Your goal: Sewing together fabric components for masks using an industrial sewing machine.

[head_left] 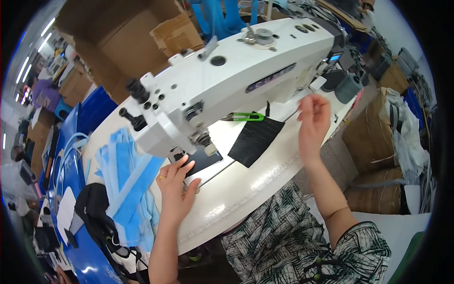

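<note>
Black fabric panel [204,162] lying beneath the sewing machine's [231,71] head

Your left hand [176,187] is resting at the panel's left edge, its thumb and fingers spreading, fingertips pressing lightly down rather than pinching. The panel is lying flat on the machine bed, under the needle area. Your right hand [314,123] is hovering above the white surface [265,182], near the machine's right end, fingers curling; I cannot tell whether they are pinching anything.

For good control, you should be keeping those left fingertips flat and clear of the needle, steering the edge gently and letting the machine be doing the pulling. Blue-and-white strips [130,184] are heaping just beside your left hand, so be watching that none are slipping under. A loose black piece [256,142] is lying to the right, green-handled snips [248,116] sitting at its far edge.
</note>
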Tool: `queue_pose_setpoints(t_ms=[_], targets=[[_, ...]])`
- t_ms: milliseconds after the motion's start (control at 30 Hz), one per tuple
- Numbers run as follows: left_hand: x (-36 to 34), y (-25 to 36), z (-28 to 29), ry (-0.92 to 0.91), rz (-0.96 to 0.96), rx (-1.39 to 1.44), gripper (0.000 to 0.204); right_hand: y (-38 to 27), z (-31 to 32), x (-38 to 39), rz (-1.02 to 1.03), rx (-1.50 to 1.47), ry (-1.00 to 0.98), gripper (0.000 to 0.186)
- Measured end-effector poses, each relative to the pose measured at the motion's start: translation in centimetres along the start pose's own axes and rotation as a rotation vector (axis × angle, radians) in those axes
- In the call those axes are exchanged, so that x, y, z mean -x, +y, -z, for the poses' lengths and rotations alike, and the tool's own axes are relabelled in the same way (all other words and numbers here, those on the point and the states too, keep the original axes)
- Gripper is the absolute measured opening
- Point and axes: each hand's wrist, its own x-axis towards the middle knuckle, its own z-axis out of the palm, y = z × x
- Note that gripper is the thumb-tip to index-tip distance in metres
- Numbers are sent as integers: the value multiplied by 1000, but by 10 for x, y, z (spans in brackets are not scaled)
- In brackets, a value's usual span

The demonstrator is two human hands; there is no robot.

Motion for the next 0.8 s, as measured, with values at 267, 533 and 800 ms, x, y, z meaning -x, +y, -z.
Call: queue_pose_setpoints(t_ms=[267, 533, 800], targets=[[1, 1, -2, 21, 44, 14, 41, 12, 41, -93, 480, 701, -55, 48], [-1, 1, -4, 46, 48, 38, 38, 22, 44, -116, 468, 717, -43, 42], [-3, 2, -4, 60, 44, 37, 36, 46, 52, -125, 838, 821, -29, 61]])
